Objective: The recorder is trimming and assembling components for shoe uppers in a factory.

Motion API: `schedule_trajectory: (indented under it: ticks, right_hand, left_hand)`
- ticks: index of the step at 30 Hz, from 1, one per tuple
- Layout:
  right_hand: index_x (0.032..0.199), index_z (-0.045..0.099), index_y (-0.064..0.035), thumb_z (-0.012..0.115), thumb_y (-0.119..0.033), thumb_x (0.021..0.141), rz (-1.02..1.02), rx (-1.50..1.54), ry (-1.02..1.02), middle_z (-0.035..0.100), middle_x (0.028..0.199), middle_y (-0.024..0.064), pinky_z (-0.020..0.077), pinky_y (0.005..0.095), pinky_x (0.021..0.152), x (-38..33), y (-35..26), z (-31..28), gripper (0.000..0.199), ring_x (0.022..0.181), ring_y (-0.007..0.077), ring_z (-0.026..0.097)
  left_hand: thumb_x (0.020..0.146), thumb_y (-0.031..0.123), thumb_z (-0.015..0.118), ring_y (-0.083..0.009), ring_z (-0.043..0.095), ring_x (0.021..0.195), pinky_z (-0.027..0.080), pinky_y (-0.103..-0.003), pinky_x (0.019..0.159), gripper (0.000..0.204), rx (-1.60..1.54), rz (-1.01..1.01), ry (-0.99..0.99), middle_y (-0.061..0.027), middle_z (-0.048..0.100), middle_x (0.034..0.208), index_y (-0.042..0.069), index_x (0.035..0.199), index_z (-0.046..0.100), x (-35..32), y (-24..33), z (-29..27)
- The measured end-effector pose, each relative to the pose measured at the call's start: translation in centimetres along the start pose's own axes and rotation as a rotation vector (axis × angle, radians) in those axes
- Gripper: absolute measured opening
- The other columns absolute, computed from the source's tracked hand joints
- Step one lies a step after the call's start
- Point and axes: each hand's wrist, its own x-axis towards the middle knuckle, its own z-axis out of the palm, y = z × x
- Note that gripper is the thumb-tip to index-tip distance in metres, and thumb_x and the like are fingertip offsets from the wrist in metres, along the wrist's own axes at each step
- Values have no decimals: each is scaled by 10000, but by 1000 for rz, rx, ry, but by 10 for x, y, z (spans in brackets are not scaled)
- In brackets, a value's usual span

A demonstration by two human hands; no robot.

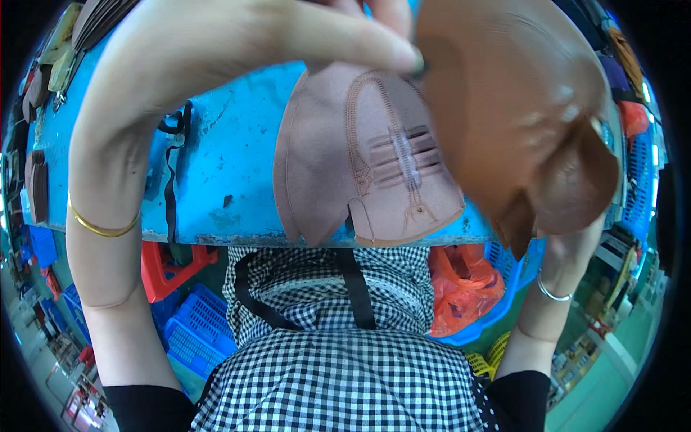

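A large brown leather piece (497, 93), smooth and curved, is held up close on the right. My right hand (596, 128) holds it from behind, and the leather hides nearly all of its fingers. My left hand (360, 32) reaches across at the top, its thumb and fingers bent together in a pinch by the leather's left edge. A tiny dark bit (420, 63) shows at the thumb tip; what it is I cannot make out. Below lies a stitched mauve shoe upper (317, 158) with slotted bands, partly covered by the leather.
The blue worktable (223, 165) carries a black strap (171, 180) on the left. Under its front edge are a red plastic stool (160, 277), a blue crate (198, 324) and an orange bag (464, 291) in a blue basket. More pieces line the table's far left.
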Motion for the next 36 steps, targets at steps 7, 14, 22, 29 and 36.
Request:
schedule_trajectory:
  ticks: [7,14,22,29,36]
  right_hand:
    - [1349,522,-14,462,-230,1101,-119,-383,1,586,929,-12,174,204,459,25,-20,-70,335,510,12,242]
    - [1266,506,-23,484,-126,1071,-146,-514,-267,536,845,-4,303,175,483,0,-24,-28,222,517,36,370]
    - [867,620,-37,740,-43,722,-806,-1191,-1144,600,747,86,497,358,601,1,5,76,189,670,275,621]
    - [875,609,-59,740,-62,729,-711,-1117,-1273,643,793,83,516,385,610,15,-4,81,196,723,297,659]
    - [969,595,-67,729,-64,779,-931,-1320,-1085,650,801,79,518,377,642,12,9,97,232,742,290,674]
  left_hand:
    - [814,115,772,-114,690,714,549,-256,672,119,143,73,-463,-72,728,747,2,837,744,27,-21,37]
    - [772,123,765,-224,641,641,513,-332,627,125,279,140,-385,-124,671,711,16,818,718,32,-32,52]
    - [744,208,817,-305,592,627,479,-371,599,221,651,448,-36,-131,614,661,33,779,687,25,-38,54]
    - [816,215,763,-297,519,571,424,-371,558,232,519,154,-330,-160,551,650,1,820,674,33,-32,31]
    - [839,161,722,-282,519,577,427,-365,559,180,526,236,-259,-171,545,661,-10,840,666,28,-35,37]
